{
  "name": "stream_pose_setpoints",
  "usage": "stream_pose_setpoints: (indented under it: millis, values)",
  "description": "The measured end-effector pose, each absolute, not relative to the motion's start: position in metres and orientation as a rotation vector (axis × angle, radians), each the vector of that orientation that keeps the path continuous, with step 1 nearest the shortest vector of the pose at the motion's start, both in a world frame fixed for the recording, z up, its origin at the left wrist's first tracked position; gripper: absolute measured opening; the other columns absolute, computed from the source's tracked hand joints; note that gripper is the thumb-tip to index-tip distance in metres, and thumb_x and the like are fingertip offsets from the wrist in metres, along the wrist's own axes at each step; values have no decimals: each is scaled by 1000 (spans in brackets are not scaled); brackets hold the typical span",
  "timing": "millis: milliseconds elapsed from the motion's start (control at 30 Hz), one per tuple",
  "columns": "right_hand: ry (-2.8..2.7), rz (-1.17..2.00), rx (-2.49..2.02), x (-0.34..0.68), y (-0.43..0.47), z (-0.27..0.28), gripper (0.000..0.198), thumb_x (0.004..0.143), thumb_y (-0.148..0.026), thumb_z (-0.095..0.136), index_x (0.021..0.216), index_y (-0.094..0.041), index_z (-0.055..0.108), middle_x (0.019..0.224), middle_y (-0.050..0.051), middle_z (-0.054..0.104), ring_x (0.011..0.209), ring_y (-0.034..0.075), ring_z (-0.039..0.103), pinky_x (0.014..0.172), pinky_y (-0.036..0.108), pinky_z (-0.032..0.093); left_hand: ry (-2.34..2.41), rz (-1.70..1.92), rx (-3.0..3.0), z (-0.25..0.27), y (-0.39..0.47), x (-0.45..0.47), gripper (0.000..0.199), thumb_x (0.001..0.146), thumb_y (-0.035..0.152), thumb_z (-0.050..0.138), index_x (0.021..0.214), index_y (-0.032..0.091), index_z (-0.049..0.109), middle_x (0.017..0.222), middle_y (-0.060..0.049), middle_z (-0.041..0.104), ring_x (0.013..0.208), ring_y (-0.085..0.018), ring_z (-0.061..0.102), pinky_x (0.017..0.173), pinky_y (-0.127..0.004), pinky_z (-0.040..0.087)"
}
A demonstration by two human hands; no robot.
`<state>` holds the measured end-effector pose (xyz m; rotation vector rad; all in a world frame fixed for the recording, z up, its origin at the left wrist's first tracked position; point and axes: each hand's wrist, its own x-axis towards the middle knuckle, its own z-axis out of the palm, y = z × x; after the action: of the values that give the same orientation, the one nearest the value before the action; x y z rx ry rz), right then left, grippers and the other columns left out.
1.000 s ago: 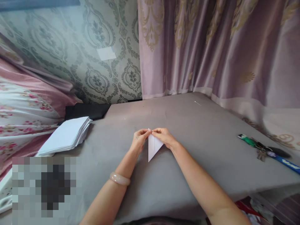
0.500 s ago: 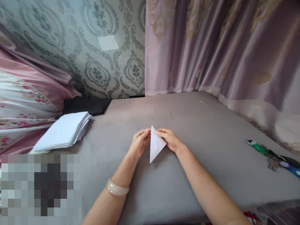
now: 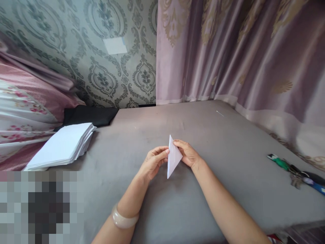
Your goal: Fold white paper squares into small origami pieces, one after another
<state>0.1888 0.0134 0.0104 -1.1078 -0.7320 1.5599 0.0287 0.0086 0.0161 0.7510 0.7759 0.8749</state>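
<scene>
A white sheet of paper folded into a triangle (image 3: 174,158) is held up over the grey-covered table (image 3: 193,206), its long straight edge facing left and one corner pointing right. My left hand (image 3: 154,161) pinches that long edge near its middle, thumb in front. On the right side, my right hand (image 3: 186,151) grips the paper, thumb on the near face close to the upper part and the other fingers behind it. The fingertips behind the paper are hidden.
At the left lies a stack of white paper (image 3: 61,144), with a folded black cloth or bag (image 3: 91,116) behind it. Keys with a green-and-blue strap (image 3: 281,164) rest at the right edge. Curtains (image 3: 193,54) and a patterned wall (image 3: 106,67) border the table.
The folded paper has shifted slightly right and turned a little. My left hand's thumb has moved down along the long edge. My right hand keeps its hold. The view has shifted slightly.
</scene>
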Motion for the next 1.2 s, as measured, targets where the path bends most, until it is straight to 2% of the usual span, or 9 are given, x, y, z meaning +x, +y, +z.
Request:
stream_pose_setpoints:
  millis: [267,400,533,667,733,833,933,1033,1200]
  values:
    - [-633,1674,-951,191,14,8,25,59,-32,76,75,-18,63,64,-1,63,58,13,55,62,27,44,825,942,848,16,9,30,27,62,29,80,81,13,71,76,-5,69,65,-11,60,67,-26,47]
    - [-715,1550,-1011,189,14,8,27,60,-35,77,77,-18,65,63,-2,63,56,11,54,59,25,42,897,999,1037,12,10,30,29,65,31,77,86,13,70,80,-6,70,67,-13,60,67,-25,46]
    - [-878,1415,-1061,187,11,10,25,64,-38,74,77,-18,67,67,-2,64,58,10,55,60,24,40,830,871,1085,11,10,29,36,62,32,78,90,11,69,86,-9,71,76,-18,64,72,-27,46]
    - [-1090,1249,-1120,183,11,11,24,70,-40,69,82,-18,68,77,0,67,72,13,59,70,27,44,821,819,1122,7,11,30,37,63,34,76,89,10,67,80,-8,70,70,-18,64,66,-25,45]
    - [-1193,1115,-1164,180,10,12,29,74,-41,65,92,-19,67,90,4,67,84,16,61,78,31,46,908,894,1211,4,12,29,33,69,36,70,89,10,67,75,-6,69,67,-17,62,63,-23,44]
    - [-1372,799,-1244,171,5,14,47,75,-40,65,117,-20,57,115,10,58,106,21,55,90,36,44,1213,1051,1464,1,12,25,26,78,36,58,87,12,67,67,-1,64,62,-13,56,59,-21,39]
    - [-1511,555,-1305,158,-4,13,63,72,-41,68,128,-20,47,125,13,49,115,24,49,95,39,43,1452,1071,1705,2,10,22,22,82,29,52,87,15,68,63,1,61,57,-10,50,57,-20,36]
    - [-1551,461,-1355,148,-9,9,57,77,-38,63,128,-18,45,119,13,50,101,21,55,86,36,48,1504,1056,1788,5,7,23,22,82,22,49,90,16,68,64,1,63,56,-10,51,57,-19,36]
    - [-1577,420,-1534,154,-5,0,34,83,-25,50,116,-17,54,94,9,61,79,18,60,76,33,49,1459,1143,1685,3,11,23,23,82,27,51,92,16,68,77,-3,69,64,-12,58,63,-21,42]
